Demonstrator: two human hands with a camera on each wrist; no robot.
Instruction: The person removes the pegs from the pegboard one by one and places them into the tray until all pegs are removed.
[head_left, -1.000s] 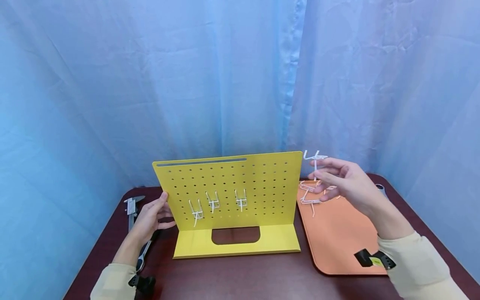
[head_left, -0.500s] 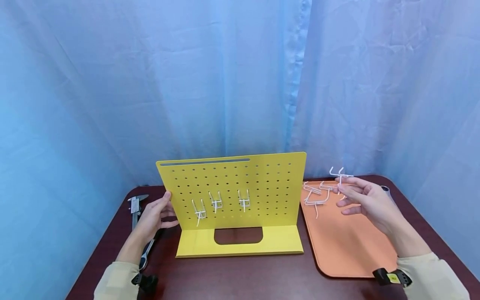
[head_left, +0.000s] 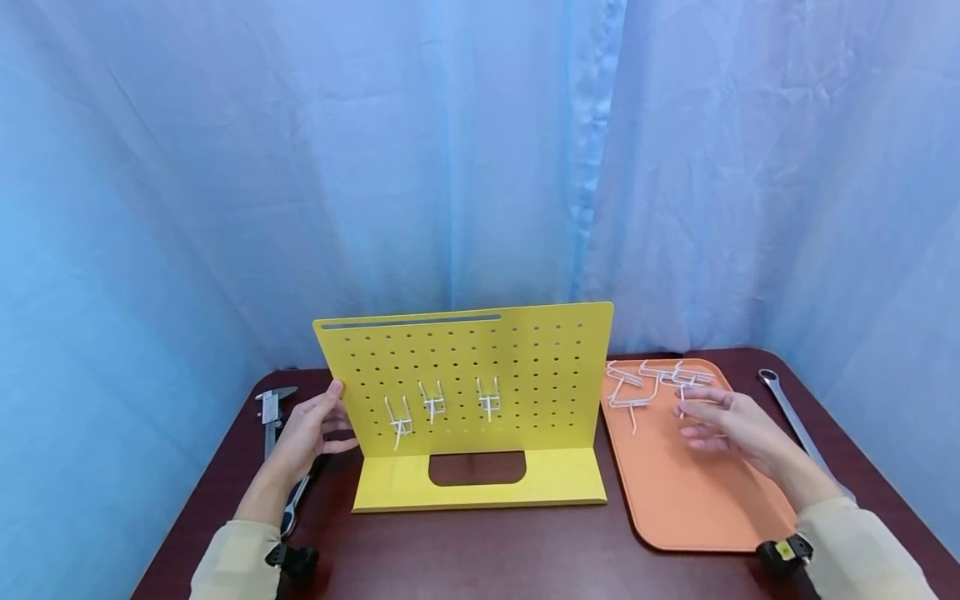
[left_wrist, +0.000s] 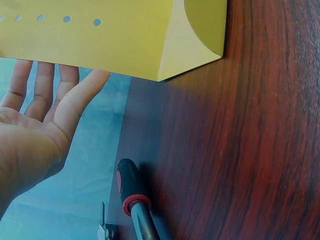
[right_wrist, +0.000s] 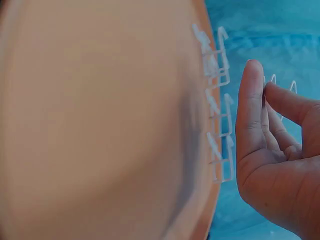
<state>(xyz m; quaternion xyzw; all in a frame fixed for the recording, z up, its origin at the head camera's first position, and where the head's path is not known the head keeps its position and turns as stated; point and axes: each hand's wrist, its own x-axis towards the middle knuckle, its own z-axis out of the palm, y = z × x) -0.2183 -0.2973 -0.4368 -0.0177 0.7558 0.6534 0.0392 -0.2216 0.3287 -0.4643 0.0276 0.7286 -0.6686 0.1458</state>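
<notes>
A yellow pegboard (head_left: 540, 400) stands on its flat base in the head view. White wire hooks hang on its lower left: a left hook (head_left: 401, 426), a middle hook (head_left: 432, 405) and a right hook (head_left: 489, 402). My left hand (head_left: 303, 433) holds the board's left edge, thumb at the front and the other fingers mostly behind. At the far end of the orange tray (head_left: 690, 500), my right hand (head_left: 738, 425) pinches a white pegboard hook (head_left: 692, 379) between thumb and fingers. Several loose hooks (head_left: 628, 403) lie beside it on the tray.
Left of the board lie a caliper (head_left: 270, 417) and a tool with a black and red handle (left_wrist: 131, 182), partly behind my left arm. A wrench (head_left: 795, 421) lies along the right of the tray. Blue curtains (head_left: 450, 167) hang behind the dark wooden table (head_left: 480, 550).
My right hand has moved right and down with the hook, from beside the board's top corner to the tray. My left hand keeps its hold on the board.
</notes>
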